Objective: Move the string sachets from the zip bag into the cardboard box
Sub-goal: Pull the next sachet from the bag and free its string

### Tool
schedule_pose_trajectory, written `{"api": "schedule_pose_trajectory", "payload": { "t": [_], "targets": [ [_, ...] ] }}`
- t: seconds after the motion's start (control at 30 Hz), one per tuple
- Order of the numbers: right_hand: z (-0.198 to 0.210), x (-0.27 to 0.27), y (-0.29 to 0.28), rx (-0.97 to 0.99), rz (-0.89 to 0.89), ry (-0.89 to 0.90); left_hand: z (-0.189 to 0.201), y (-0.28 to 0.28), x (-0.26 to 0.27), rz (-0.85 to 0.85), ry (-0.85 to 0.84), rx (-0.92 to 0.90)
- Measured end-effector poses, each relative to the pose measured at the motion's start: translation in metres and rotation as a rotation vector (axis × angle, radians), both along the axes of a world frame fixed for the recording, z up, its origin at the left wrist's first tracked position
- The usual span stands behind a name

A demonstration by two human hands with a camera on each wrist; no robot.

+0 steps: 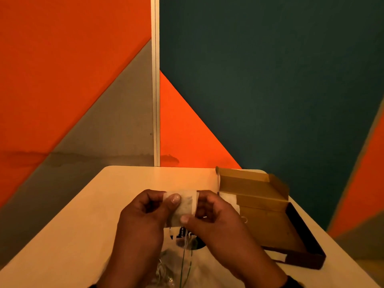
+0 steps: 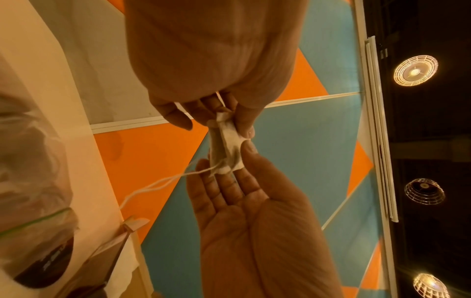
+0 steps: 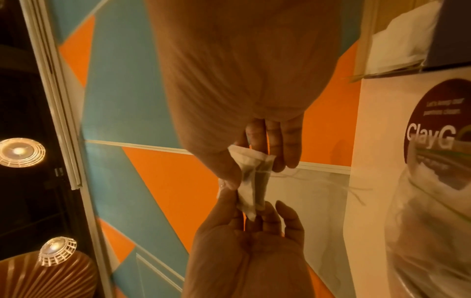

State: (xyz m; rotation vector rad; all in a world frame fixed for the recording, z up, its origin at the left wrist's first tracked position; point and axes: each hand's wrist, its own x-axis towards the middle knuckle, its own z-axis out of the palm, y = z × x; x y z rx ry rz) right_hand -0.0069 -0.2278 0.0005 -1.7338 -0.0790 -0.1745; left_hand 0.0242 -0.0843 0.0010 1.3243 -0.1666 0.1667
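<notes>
- Both hands are raised above the surface [image 1: 87, 215], holding one string sachet [image 1: 185, 206] between them, clear of the surface.
- Left hand [image 1: 143, 217]: thumb lies on the near face of the sachet at its left edge, with the fingers [image 2: 178, 115] curled in behind it, so the sachet is pinched.
- Right hand [image 1: 220, 223]: thumb presses the lower right part of the sachet and the fingers [image 3: 288, 155] back it from the far side, a second pinch.
- In the wrist views the sachet is a white paper pouch with dark contents, folded down its middle.
- A white string [image 2: 158, 181] leaves the sachet's lower end and hangs slack toward the surface.
- The zip bag [image 1: 174, 267] lies on the surface directly under the hands, at the near edge. It is clear plastic with a green closure line. Crumpled white contents show inside; how many sachets cannot be told.
- A dark round label [image 3: 438, 121] with white lettering sits on the surface beneath the zip bag.
- The cardboard box [image 1: 268, 217] stands open on the surface, just to the right of the right hand, its lid flap raised at the far side.
- White paper [image 1: 230, 199] lies at the box's left inner side; whether it is a sachet cannot be told.
</notes>
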Motion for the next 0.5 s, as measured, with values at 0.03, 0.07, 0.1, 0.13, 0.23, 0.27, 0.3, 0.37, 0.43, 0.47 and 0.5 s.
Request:
{"api": "schedule_pose_trajectory", "payload": {
  "t": [0.03, 0.07, 0.1, 0.13, 0.23, 0.27, 0.3, 0.37, 0.43, 0.47, 0.5],
  "targets": [
    [-0.001, 0.001, 0.0, -0.026, -0.009, -0.008, 0.0, 0.0, 0.0, -0.001, 0.001, 0.009],
    [-0.003, 0.001, 0.001, -0.046, -0.012, -0.003, 0.0, 0.0, -0.001, -0.004, 0.008, 0.018],
    [-0.003, 0.002, 0.001, -0.058, -0.01, 0.002, 0.002, 0.001, -0.002, -0.018, 0.018, 0.026],
    [-0.003, 0.003, 0.0, -0.067, -0.016, 0.023, 0.003, 0.002, -0.001, -0.045, 0.028, 0.046],
    [0.0, 0.004, -0.014, -0.085, -0.082, 0.027, 0.01, 0.01, 0.002, -0.08, 0.028, 0.16],
    [0.004, 0.005, -0.024, -0.089, -0.114, 0.026, 0.012, 0.016, 0.005, -0.069, 0.013, 0.224],
    [0.007, 0.006, -0.036, -0.081, -0.164, 0.022, 0.013, 0.021, 0.009, -0.062, -0.004, 0.309],
    [0.012, 0.005, -0.064, -0.044, -0.259, 0.044, 0.015, 0.032, 0.015, -0.113, -0.032, 0.533],
    [0.013, 0.008, -0.089, -0.035, -0.324, 0.128, 0.009, 0.043, 0.019, -0.202, -0.017, 0.798],
    [0.008, 0.011, -0.099, -0.064, -0.349, 0.151, 0.004, 0.049, 0.019, -0.26, -0.011, 0.927],
    [0.006, 0.013, -0.102, -0.076, -0.365, 0.18, 0.001, 0.053, 0.017, -0.262, 0.0, 1.019]
  ]
}}
